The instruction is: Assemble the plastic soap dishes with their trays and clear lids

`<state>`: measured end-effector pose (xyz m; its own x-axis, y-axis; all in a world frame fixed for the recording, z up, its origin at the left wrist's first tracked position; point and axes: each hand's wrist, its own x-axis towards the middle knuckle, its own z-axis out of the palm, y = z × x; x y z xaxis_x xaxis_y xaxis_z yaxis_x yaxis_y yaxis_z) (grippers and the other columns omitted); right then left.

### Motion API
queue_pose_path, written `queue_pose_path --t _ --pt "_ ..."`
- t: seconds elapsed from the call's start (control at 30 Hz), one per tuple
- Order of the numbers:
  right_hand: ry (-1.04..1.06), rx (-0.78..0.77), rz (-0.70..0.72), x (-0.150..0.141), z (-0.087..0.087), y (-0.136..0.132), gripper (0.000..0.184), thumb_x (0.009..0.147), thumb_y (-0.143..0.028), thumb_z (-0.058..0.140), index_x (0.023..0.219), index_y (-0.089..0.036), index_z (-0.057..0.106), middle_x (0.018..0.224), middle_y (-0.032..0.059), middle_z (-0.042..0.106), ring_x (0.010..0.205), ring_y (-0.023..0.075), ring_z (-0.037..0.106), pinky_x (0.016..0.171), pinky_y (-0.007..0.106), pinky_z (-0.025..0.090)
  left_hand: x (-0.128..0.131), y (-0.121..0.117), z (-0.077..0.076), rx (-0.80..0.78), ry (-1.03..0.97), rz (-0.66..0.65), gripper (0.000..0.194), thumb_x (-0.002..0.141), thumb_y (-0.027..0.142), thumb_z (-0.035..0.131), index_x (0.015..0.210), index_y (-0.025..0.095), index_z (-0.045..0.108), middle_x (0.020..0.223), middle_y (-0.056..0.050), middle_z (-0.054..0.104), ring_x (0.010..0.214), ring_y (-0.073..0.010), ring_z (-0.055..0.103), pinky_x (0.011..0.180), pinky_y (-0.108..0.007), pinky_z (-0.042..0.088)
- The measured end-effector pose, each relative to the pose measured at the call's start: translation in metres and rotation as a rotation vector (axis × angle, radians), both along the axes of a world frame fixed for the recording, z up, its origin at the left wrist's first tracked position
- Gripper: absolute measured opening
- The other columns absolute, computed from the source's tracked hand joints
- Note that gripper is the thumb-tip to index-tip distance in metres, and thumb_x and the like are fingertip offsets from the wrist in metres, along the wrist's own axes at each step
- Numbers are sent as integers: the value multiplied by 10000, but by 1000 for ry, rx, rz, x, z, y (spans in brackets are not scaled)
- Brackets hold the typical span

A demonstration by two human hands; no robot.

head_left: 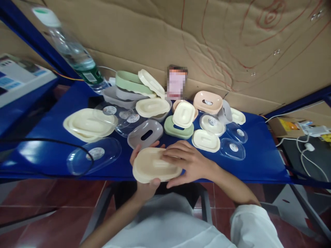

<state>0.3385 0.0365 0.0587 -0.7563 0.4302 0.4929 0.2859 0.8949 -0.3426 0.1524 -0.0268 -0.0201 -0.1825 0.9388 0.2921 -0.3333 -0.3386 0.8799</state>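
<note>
A cream oval plastic tray [147,165] is held in front of my body, just over the blue table's front edge. My left hand [146,187] is closed around its left side, thumb on the near rim and fingers behind the far side. My right hand [191,162] has its fingers across the tray's top and its thumb at the near right rim. Just beyond my hands lie a grey oval dish [155,132] with a slot, a green dish [169,131] with a small cream tray [184,113] on it, and another cream tray [206,140].
Stacked cream trays [85,120] and a clear lid [108,163] lie left on the blue table [263,155]. More clear lids [232,150] and a peach dish [203,100] are at right. A water bottle [77,58] and phone [176,82] stand behind. A black cable [51,140] crosses at left.
</note>
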Motion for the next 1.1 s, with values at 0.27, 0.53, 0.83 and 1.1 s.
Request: queue_pose_path --t 0.27,0.53,0.83,1.1 --pt "-98 60 -314 20 -5 25 586 990 -563 694 1455 -215 617 1353 143 729 1305 321 644 1193 526 414 -5 1 -2 -38 94 -190 1141 884 773 696 1695 496 -56 1819 -133 127 1578 -387 427 1194 -598 485" --pt "-288 177 -835 36 -30 54 553 1109 -324 465 1649 -216 413 1737 206 299 1611 361 310 1252 601 329 -76 -2 5 187 733 345 917 942 287 767 1677 409 233 1780 -102 211 1655 -367 244 1301 -673 313" --pt "-363 190 -320 -5 -38 20 483 1092 -227 512 1573 -264 547 1608 98 579 1507 270 496 1276 488 310 -117 -22 -10 32 1328 307 667 993 278 692 1614 245 448 1725 -215 357 1618 -496 287 1265 -803 206" --pt "-377 168 -108 -20 -52 5 462 1072 -309 629 1527 -244 587 1399 118 717 1346 270 612 1224 502 364 -122 -18 -8 179 1327 207 641 985 194 637 1592 305 464 1731 -146 379 1602 -400 379 1299 -731 256"
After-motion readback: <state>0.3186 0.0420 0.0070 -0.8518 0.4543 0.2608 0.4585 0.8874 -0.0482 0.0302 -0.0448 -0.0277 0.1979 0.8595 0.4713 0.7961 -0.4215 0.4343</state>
